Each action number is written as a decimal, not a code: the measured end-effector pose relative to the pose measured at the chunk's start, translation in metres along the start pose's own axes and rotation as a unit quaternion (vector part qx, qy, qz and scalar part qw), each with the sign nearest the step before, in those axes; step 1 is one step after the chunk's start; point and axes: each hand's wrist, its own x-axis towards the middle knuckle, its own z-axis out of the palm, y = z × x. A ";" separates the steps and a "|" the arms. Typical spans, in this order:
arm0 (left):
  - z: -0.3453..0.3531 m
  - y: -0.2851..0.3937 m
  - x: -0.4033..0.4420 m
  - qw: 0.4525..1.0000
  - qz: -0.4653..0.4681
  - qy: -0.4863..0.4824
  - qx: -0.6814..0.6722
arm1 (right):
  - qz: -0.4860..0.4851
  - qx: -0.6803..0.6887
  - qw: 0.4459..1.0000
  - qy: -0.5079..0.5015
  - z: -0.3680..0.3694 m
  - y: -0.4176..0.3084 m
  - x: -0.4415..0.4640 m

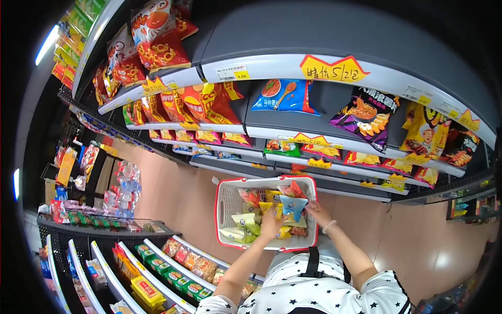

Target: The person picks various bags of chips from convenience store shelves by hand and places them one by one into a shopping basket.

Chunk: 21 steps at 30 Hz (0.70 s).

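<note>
A white shopping basket (pixel 225 208) with a red rim holds several small snack bags. My left hand (pixel 270 223) is inside it, back upward, over a yellow snack bag (pixel 277 210); its fingertips are largely hidden. On the basket's right side, my right hand (pixel 317 211) has its fingers closed at the right edge of a light blue snack bag (pixel 293 205), which lies on top of the others. Pale green snack bags (pixel 243 220) fill the left part, with a red-pink bag (pixel 250 196) at the back left.
Ahead stands a grey shelf unit (pixel 324 26) with several tiers of chip bags, including a blue bag (pixel 285 96) and a black-purple bag (pixel 367 116). Behind on the left, a low shelf rack (pixel 117 246) carries packaged goods. Wrapped bottles (pixel 128 183) stand beyond it. Tiled floor (pixel 402 230) lies on the right.
</note>
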 end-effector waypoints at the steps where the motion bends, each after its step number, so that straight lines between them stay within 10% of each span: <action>1: 0.018 0.008 0.002 0.999 0.027 -0.017 0.037 | 0.043 -0.065 0.997 -0.002 0.013 0.007 0.009; 9: 0.063 0.012 0.006 0.994 -0.077 -0.026 0.079 | -0.137 -0.298 0.926 0.186 0.068 0.085 0.034; 21: 0.062 -0.012 -0.024 0.991 -0.082 -0.045 -0.093 | -0.026 -0.208 0.976 0.050 0.057 0.102 0.052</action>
